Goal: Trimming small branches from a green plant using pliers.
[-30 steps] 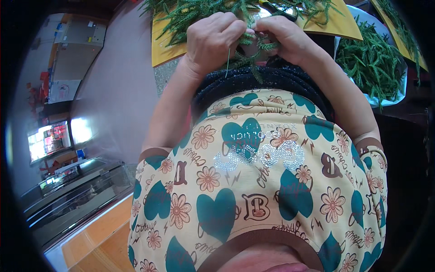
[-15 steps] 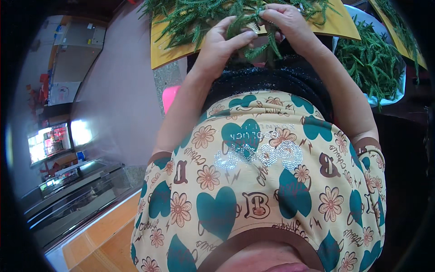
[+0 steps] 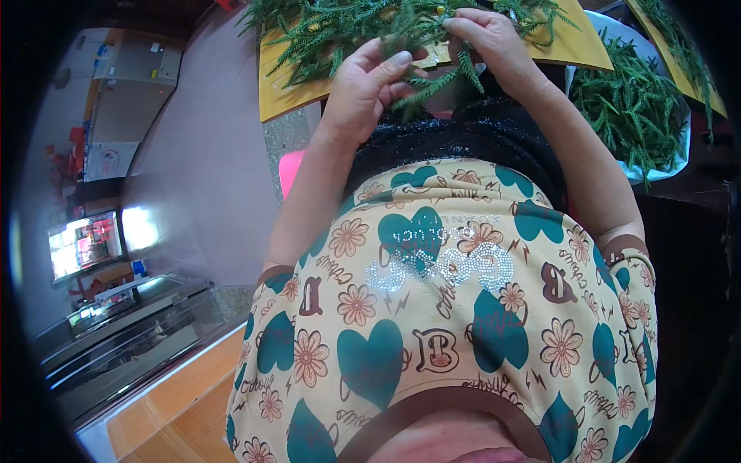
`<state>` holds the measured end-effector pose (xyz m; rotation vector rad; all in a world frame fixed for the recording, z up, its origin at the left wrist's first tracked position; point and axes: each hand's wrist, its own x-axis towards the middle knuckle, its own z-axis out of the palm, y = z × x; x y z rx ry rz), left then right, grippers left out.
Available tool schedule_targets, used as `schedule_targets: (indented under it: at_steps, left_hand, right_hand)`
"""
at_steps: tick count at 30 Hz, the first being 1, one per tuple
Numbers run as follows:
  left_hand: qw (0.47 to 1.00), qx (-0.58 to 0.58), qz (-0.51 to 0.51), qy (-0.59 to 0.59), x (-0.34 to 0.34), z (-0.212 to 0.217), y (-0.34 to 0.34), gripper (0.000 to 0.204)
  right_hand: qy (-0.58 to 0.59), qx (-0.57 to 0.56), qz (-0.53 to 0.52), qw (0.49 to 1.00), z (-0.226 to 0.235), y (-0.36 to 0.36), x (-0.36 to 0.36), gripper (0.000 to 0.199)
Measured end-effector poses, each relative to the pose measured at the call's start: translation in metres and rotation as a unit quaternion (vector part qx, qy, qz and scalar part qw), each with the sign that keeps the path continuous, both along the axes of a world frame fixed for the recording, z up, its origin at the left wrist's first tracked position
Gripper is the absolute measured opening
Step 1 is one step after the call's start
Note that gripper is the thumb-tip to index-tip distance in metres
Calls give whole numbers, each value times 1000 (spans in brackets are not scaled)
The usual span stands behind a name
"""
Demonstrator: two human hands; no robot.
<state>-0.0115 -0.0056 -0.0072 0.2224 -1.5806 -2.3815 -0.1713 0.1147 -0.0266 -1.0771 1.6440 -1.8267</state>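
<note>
- Green needle-leaved sprig (image 3: 432,81) sits between both hands, above the lap and at the near edge of the yellow sheet (image 3: 293,85) that covers the desk.
- Left hand (image 3: 367,85): fingers curled, thumb and forefinger closed on the lower end of the sprig.
- Right hand (image 3: 494,46): fingers bent and pinched on the upper part of the same sprig.
- Risk: the thin stem may snap or shed needles if the two pinches pull apart too hard.
- Risk: loose pieces may drop into the lap onto the black garment (image 3: 478,135), since the hands work off the sheet edge.
- Surroundings: heap of green sprigs (image 3: 340,27) on the sheet, touching the hands; second heap (image 3: 629,100) on a white tray at the right.
- Obstruction: the patterned shirt (image 3: 455,309) hides the lap; the heap masks the right fingertips.
</note>
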Motion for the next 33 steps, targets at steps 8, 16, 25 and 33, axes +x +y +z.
schedule_targets:
  at_steps: [8,16,25,33]
  left_hand:
    - [941,-219,249,65,-16,50,-32,29]
    - [864,-491,110,-25,-73,61,-119,31]
    - [785,-511,347,43,-37,66,-80,41]
    - [560,-778,286,9,87,54,-60,24]
  right_hand:
    - [-53,-79,-83,992,6,4,-17,17]
    - [-87,-70,-117,987,17,8,-18,15]
    - [3,-91,-107,990,8,4,-19,13]
    - [102,-45,-140,984,25,12,6,12]
